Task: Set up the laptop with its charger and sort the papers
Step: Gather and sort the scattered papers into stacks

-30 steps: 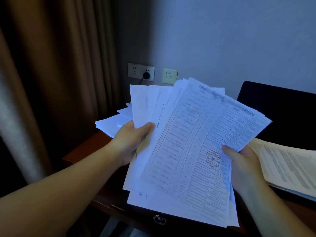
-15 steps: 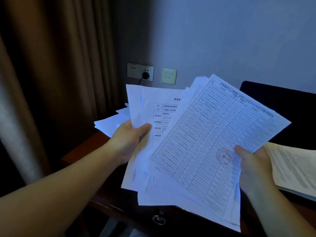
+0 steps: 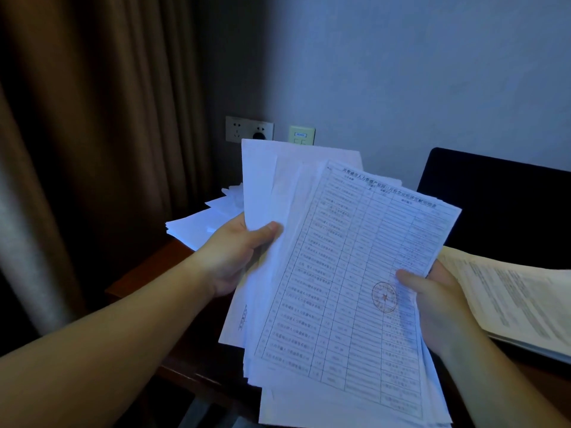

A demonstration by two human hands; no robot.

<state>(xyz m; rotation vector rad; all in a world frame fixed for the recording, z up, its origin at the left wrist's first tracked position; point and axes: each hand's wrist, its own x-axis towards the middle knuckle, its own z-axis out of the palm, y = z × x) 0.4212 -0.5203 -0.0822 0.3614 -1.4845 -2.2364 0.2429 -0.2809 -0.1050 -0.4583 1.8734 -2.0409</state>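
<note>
A brown curtain (image 3: 92,149) is hanging at the far left. Beside it, a loose pile of sheets (image 3: 197,227) is lying on the wooden desk (image 3: 145,273), below a wall socket (image 3: 248,128) with a plug in it. The left hand (image 3: 234,254) is gripping the left edge of a fanned stack of papers (image 3: 340,273), thumb pressing on top. The right hand (image 3: 432,304) is pinching the stack's right edge beside a red stamp (image 3: 384,297). Behind, a dark laptop screen (image 3: 494,205) is standing open, and printed pages (image 3: 519,301) are lying at the far right.
</note>
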